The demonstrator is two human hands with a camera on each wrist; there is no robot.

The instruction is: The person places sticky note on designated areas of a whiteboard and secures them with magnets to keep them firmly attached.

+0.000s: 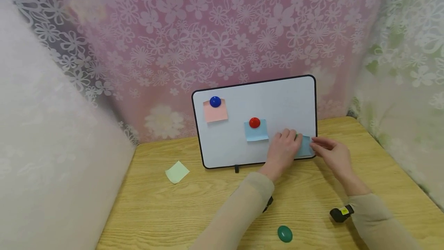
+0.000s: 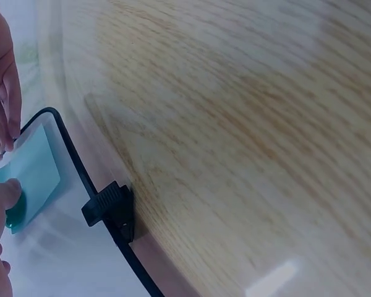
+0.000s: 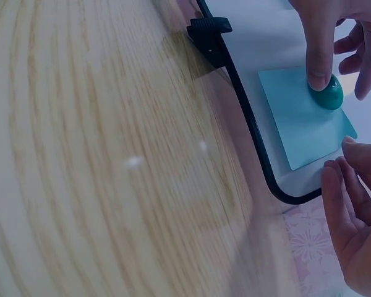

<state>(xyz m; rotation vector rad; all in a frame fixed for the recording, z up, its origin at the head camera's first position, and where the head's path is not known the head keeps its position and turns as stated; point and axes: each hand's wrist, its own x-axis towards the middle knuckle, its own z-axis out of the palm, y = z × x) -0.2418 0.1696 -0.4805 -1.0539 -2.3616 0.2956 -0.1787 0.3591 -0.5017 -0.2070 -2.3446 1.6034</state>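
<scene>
Low on the right of the whiteboard (image 1: 288,99) lies a blue sticky note (image 3: 297,117). My left hand (image 1: 285,147) rests its thumb on a round green magnet (image 3: 329,96) over this note. Its other fingers bend loosely beside the magnet without gripping it, as the right wrist view shows. At the board's right edge is my right hand (image 1: 333,157), thumb and fingertips apart and right by the note's corner. Further left, a red magnet (image 1: 254,122) sits on another blue note (image 1: 256,134), and a blue magnet (image 1: 215,102) on a pink note (image 1: 216,114).
A pale green note (image 1: 177,172) lies on the wooden table (image 1: 149,203) to the left. Another green magnet (image 1: 285,233) lies near the front. Black clips (image 2: 111,209) support the board's lower edge. Flowered cloth (image 1: 222,30) hangs behind the table and along its sides.
</scene>
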